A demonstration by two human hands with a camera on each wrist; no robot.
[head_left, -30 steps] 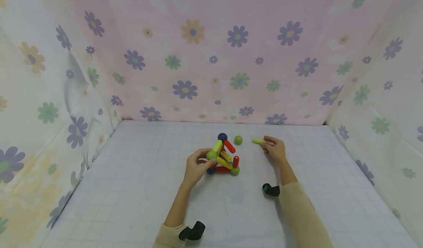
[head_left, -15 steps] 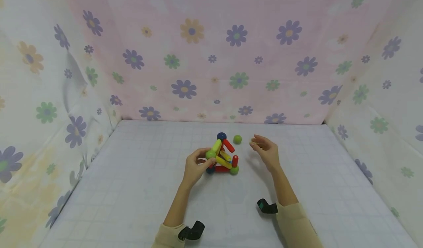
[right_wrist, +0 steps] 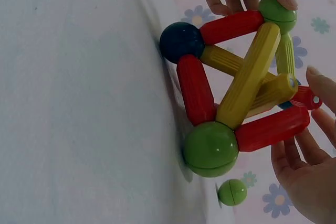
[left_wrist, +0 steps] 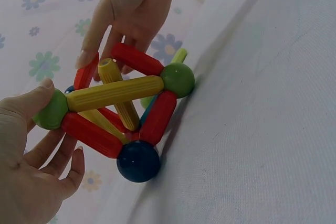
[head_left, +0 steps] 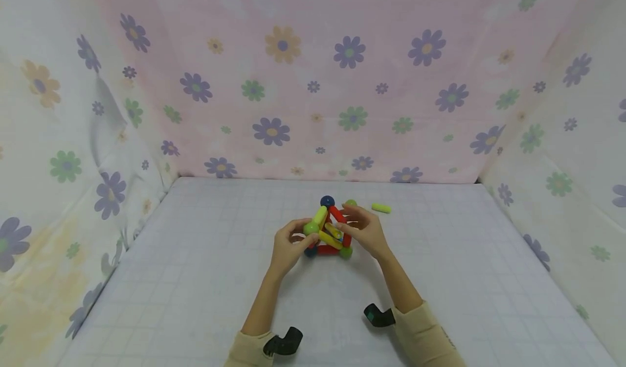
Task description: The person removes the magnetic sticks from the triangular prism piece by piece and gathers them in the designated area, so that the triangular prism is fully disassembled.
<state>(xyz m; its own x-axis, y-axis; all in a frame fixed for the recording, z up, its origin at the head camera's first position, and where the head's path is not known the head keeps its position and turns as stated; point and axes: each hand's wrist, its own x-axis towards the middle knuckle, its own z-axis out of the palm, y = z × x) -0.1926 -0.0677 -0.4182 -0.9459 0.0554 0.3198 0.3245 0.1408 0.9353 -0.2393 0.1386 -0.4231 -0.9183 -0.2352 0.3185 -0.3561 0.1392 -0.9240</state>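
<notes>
A frame of magnetic rods and balls stands on the table, with red, yellow and lime rods between green and dark blue balls. My left hand (head_left: 288,247) pinches its upper-left green ball (left_wrist: 51,109) between thumb and fingers. Reaching from the right, my right hand (head_left: 367,234) has thumb and fingers round a red rod (right_wrist: 303,98) that slants down from the top blue ball (head_left: 327,201). Another red rod (right_wrist: 273,128) rises from the lower-right green ball (right_wrist: 211,149), its upper end close to the first one. A short yellow rod (left_wrist: 119,93) pokes up inside.
Behind my right fingers a loose green ball (right_wrist: 232,192) lies on the white table (head_left: 205,280). A loose lime rod (head_left: 381,208) lies to its right. Flower-patterned cloth (head_left: 313,138) walls off the back and both sides.
My right hand has put the lime rod down at the right and moved left to the frame, onto the slanting red rod. The left hand keeps its hold on the green ball.
</notes>
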